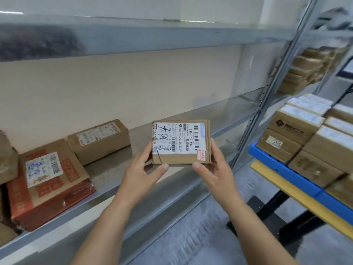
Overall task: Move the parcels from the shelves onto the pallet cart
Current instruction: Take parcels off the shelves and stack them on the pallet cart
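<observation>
Brown corrugated card: small flat parcel (181, 142), white printed label with handwriting, edges scuffed. It is held at frame centre, clear of the grey steel shelf (107, 190), with the left hand (142, 169) and right hand (214, 167) each gripping a side. Still shelved at lower left: plain carton (99, 138), orange-printed carton (49, 184). At right, the blue pallet cart (286, 169) is already stacked with cartons (305, 134). Task judged partway done.

A beige wall panel (122, 88) runs flat and unmarked across the middle of the view. Below and in front of it lies a grey floor (191, 236) with a dull sheen. Well to the right of the panel, at the frame edge, a dark-framed pale board (347, 67) shows, too blurred to identify, with a black cable (342, 95) just beneath it.
</observation>
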A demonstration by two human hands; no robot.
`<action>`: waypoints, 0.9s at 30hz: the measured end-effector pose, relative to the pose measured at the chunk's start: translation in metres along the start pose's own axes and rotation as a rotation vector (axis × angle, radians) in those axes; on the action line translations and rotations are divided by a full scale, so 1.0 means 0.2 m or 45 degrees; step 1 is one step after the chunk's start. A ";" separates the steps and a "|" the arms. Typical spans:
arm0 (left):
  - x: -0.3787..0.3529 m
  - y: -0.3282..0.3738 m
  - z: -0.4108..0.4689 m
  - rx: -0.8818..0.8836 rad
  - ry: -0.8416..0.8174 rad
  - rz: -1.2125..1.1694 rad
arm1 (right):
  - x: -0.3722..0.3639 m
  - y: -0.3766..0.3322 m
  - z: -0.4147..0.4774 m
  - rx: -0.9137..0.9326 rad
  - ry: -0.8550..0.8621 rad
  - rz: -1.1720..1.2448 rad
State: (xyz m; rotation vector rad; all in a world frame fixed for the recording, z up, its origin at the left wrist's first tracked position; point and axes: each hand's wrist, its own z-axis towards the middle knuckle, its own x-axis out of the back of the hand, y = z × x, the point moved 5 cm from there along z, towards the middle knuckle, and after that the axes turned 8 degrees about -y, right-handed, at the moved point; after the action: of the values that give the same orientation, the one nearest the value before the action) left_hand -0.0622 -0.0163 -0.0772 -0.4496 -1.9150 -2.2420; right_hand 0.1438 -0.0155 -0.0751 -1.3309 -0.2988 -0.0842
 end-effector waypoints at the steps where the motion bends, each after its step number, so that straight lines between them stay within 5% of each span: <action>1: -0.06 0.03 0.02 -0.015 -0.024 0.000 | 0.06 0.01 -0.02 -0.001 0.034 -0.009; 27: -1.91 0.77 0.25 -0.228 -0.548 -0.060 | 1.83 0.32 -0.78 -0.135 0.791 -0.024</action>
State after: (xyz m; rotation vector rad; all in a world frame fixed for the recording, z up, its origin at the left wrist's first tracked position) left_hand 0.3516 -0.0209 -0.0505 -0.9949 -1.9229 -2.5196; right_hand 0.5362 -0.1111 -0.0724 -1.3383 0.2232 -0.5235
